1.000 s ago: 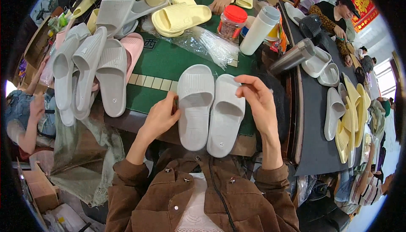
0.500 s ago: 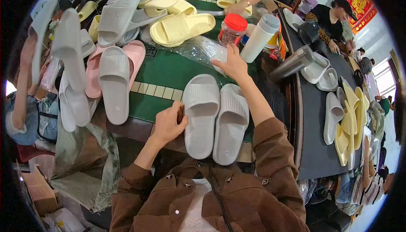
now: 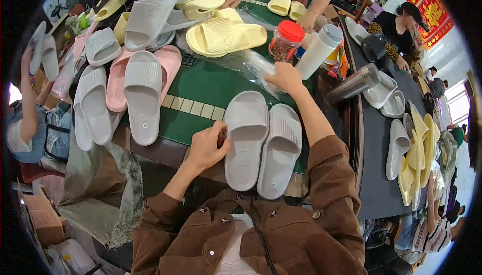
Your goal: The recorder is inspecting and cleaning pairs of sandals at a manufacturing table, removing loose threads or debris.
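Lying just right of left grip [image 3: 207, 147] — grey slippers [image 3: 247, 149].

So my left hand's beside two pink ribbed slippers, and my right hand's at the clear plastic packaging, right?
No: the head view shows two grey ribbed slippers beside your left hand, not pink ones. Your right hand is at the clear plastic packaging.

The fisheye camera sits on the head, above and behind the left grip [image 3: 206, 147] and right grip [image 3: 287, 78], near both, facing steeply down and forward; its wide view takes in the jacket [image 3: 193, 240] behind them and the bench [image 3: 213, 82] beneath and ahead.
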`<state>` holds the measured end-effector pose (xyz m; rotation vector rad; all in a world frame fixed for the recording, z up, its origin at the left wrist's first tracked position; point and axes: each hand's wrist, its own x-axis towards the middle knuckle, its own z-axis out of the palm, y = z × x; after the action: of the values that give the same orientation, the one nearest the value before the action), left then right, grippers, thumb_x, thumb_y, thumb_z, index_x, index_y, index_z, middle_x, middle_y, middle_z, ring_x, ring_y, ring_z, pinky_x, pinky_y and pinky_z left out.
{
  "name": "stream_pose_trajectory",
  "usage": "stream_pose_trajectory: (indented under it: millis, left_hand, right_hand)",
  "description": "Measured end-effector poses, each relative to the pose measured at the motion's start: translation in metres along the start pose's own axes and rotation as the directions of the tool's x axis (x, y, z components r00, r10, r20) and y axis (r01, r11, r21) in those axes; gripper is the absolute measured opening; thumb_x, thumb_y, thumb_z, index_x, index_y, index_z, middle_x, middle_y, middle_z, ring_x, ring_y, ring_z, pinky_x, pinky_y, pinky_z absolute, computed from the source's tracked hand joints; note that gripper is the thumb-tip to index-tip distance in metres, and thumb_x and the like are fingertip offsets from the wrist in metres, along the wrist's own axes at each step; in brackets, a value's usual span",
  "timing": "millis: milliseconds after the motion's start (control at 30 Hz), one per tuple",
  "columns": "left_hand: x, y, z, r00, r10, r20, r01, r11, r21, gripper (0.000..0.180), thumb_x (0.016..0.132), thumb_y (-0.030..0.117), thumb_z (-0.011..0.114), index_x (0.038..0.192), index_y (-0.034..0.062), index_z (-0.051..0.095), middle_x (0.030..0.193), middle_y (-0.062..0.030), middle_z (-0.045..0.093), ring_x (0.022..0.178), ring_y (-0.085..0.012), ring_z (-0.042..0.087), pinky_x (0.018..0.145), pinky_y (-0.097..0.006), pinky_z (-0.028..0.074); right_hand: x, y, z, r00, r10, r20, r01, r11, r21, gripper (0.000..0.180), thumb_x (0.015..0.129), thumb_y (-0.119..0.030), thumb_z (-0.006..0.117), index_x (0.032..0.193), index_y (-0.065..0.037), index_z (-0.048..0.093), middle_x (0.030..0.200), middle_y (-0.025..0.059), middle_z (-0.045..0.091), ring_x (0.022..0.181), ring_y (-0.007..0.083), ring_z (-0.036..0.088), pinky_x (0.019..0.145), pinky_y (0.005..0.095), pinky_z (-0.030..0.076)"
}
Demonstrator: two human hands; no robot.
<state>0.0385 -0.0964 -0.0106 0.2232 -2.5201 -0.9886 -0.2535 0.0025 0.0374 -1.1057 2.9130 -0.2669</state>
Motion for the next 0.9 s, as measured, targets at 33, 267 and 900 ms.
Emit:
stream_pose_trajectory:
  millis: [33,267,900]
  left_hand:
    - [-0.001,0.0,-0.002,1.0,-0.006,-0.007,0.006,1.0,0.005,0.027,0.078,0.016,0.064,0.097,0.0058,0.049,0.065,-0.0107,0.058,0.058,-0.0302,0.059,0.053,-0.039,0.046]
    - [-0.003,0.0,-0.003,0.999,0.014,-0.033,-0.013,1.0,0.01,0.027,0.077,0.017,0.065,0.096,0.0056,0.049,0.065,-0.0104,0.058,0.058,-0.0295,0.059,0.053,-0.039,0.046]
    - [0.002,0.006,0.001,0.999,0.029,-0.045,-0.029,1.0,0.006,0.024,0.077,0.015,0.064,0.093,0.0052,0.049,0.063,-0.0102,0.058,0.057,-0.0301,0.059,0.054,-0.04,0.046]
  right_hand:
    - [-0.004,-0.005,-0.007,1.0,-0.008,0.022,0.008,1.0,-0.004,0.046,0.069,-0.041,0.064,0.094,-0.002,0.065,0.097,0.0201,0.066,0.095,0.035,0.063,0.08,0.0453,0.051]
    - [-0.039,0.032,-0.041,0.998,-0.068,0.005,0.068,0.996,-0.061,0.041,0.07,-0.04,0.066,0.09,-0.004,0.064,0.091,0.0177,0.067,0.086,0.0358,0.065,0.074,0.0471,0.052]
    - [-0.079,0.049,-0.018,0.878,-0.22,-0.426,0.327,0.924,0.198,0.056,0.081,-0.022,0.066,0.129,-0.003,0.048,0.119,0.0204,0.052,0.095,0.0313,0.061,0.082,0.0393,0.049]
